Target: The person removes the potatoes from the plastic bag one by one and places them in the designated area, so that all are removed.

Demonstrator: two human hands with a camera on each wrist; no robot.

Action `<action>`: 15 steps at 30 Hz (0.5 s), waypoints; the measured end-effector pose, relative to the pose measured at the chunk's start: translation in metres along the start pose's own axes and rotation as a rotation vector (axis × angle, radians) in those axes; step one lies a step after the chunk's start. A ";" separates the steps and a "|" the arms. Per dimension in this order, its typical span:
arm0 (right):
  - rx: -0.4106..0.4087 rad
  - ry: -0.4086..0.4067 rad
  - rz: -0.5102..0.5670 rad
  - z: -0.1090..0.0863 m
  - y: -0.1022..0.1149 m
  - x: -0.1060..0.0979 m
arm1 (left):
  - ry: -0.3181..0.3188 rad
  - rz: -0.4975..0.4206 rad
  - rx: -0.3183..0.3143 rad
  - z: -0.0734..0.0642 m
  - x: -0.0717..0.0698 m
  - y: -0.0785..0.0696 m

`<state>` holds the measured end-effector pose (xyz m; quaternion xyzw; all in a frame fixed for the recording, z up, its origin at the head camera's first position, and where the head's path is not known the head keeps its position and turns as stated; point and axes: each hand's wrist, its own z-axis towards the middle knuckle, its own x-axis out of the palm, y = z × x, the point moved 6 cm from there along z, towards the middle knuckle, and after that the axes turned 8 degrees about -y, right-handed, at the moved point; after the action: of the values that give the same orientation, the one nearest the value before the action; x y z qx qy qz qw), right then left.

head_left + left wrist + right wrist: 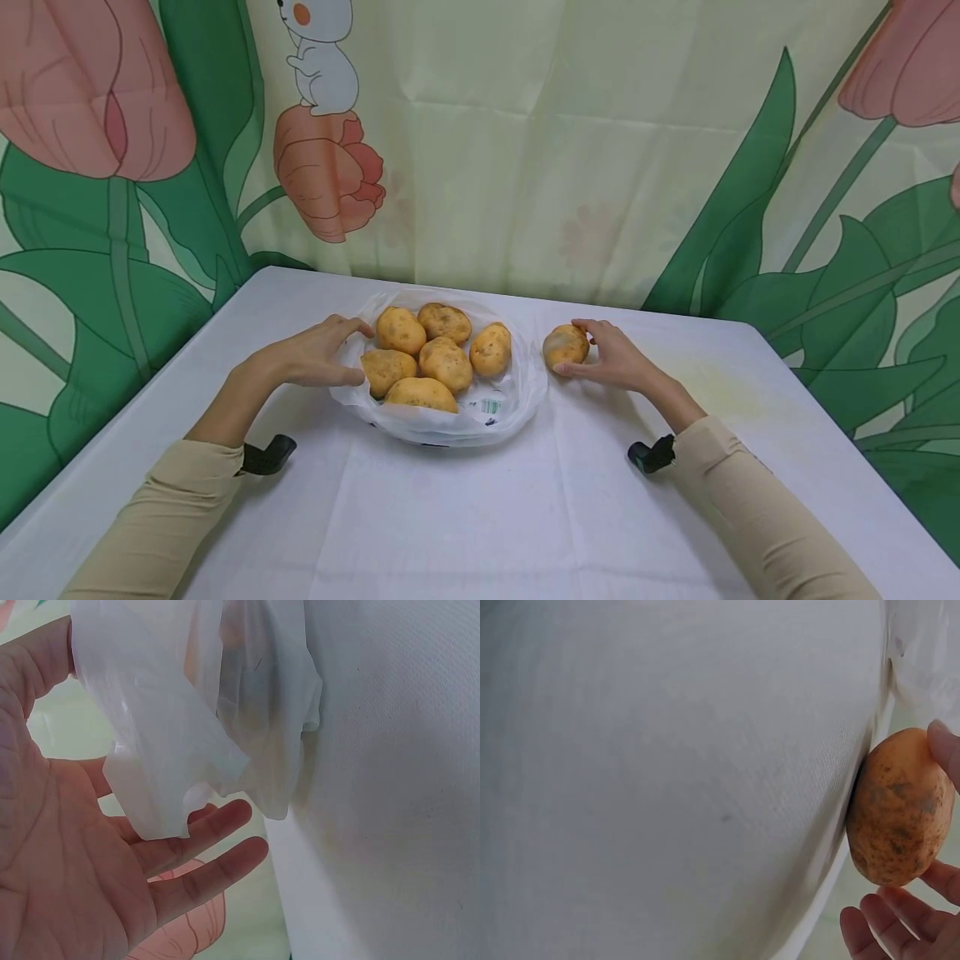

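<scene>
A white translucent plastic bag [517, 400] sits with its mouth spread wide, several potatoes [446, 363] lying inside. At the bag's left edge is my left hand [321, 353], thumb and fingers spread apart. In the left wrist view, the bag's loose rim [157, 742] hangs across that hand [67, 847], its fingers fairly straight behind the plastic. Just right of the bag, a single potato [562, 347] rests on the table. My right hand [611, 358] holds it between thumb and fingers. Dark blemishes mark this potato [900, 810] in the right wrist view.
A white cloth covers the table [450, 525]. Behind it hangs a curtain [525, 167] printed with tulips and leaves. Black wrist-worn devices [268, 455] show on both arms. A yellowish stain [712, 383] marks the cloth at right.
</scene>
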<state>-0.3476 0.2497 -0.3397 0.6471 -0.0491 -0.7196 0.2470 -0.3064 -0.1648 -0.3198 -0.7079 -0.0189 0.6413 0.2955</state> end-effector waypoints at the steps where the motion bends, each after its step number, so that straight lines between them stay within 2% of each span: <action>1: -0.002 -0.002 -0.001 0.000 0.000 0.000 | 0.001 0.000 0.002 0.000 0.000 0.000; 8: 0.001 -0.041 0.016 -0.005 0.003 -0.004 | 0.008 -0.001 0.002 -0.001 0.000 0.000; 12: -0.020 -0.111 0.052 -0.010 0.011 -0.011 | 0.012 -0.001 0.003 0.000 0.001 0.000; 15: -0.067 -0.170 0.086 -0.014 0.023 -0.015 | 0.015 -0.001 0.001 0.000 0.000 0.000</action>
<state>-0.3267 0.2392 -0.3191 0.5722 -0.0734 -0.7620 0.2941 -0.3061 -0.1647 -0.3202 -0.7127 -0.0169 0.6356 0.2963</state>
